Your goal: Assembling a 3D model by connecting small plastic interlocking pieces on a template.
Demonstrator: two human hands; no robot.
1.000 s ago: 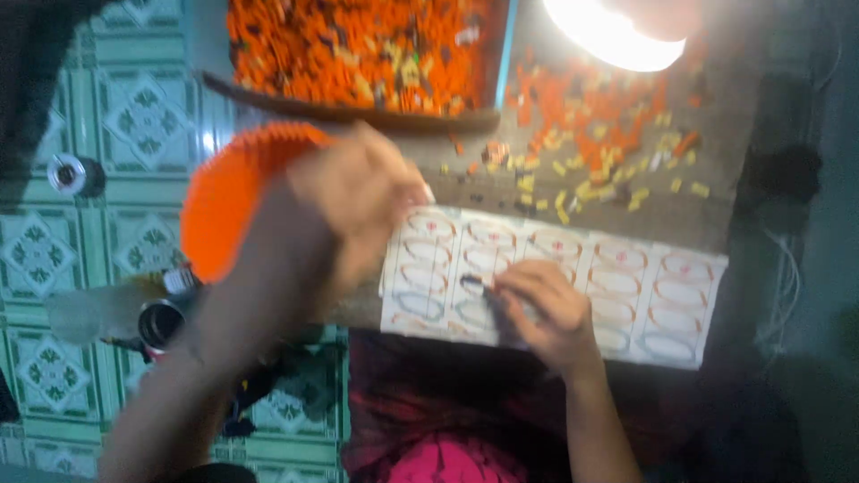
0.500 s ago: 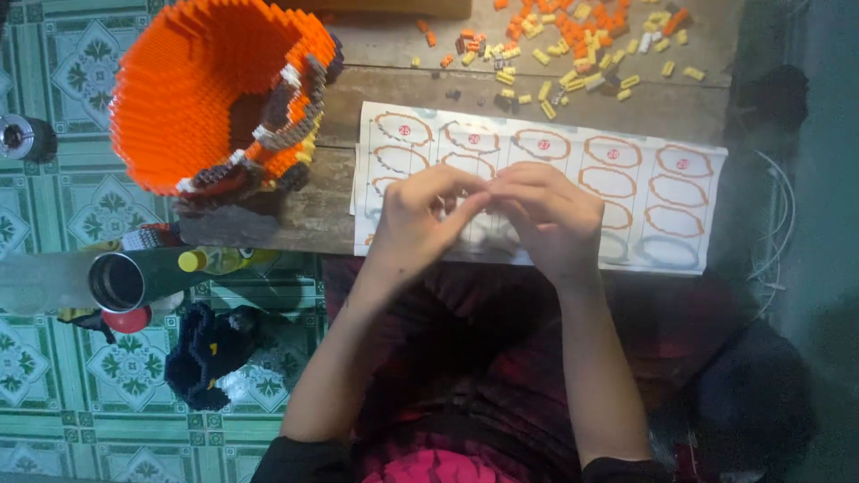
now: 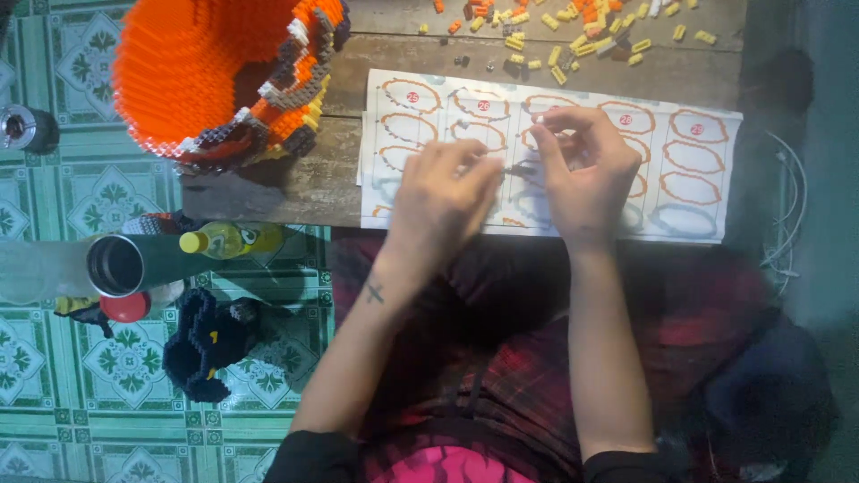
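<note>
My left hand (image 3: 443, 199) and my right hand (image 3: 583, 170) meet over a white instruction sheet (image 3: 698, 161) printed with orange and grey ring shapes. Their fingertips pinch a small dark piece (image 3: 521, 169) between them, just above the paper. The sheet lies on a low wooden table (image 3: 358, 72). A large orange brick-built model (image 3: 206, 76) with grey, white and yellow rows along its rim stands at the table's left end. Loose orange and yellow small bricks (image 3: 573, 36) are scattered along the table's far side.
On the green patterned tile floor (image 3: 54, 358) at left lie a metal flask (image 3: 134, 264), a yellow-capped bottle (image 3: 228, 239), a black brick-built piece (image 3: 210, 344) and a small metal cylinder (image 3: 22, 128). White cables (image 3: 787, 215) hang by the table's right end. My lap is under the table edge.
A second ago my left hand was raised by the orange model and my right hand lay on the sheet. Both hands have come together over the sheet, and the view has shifted down.
</note>
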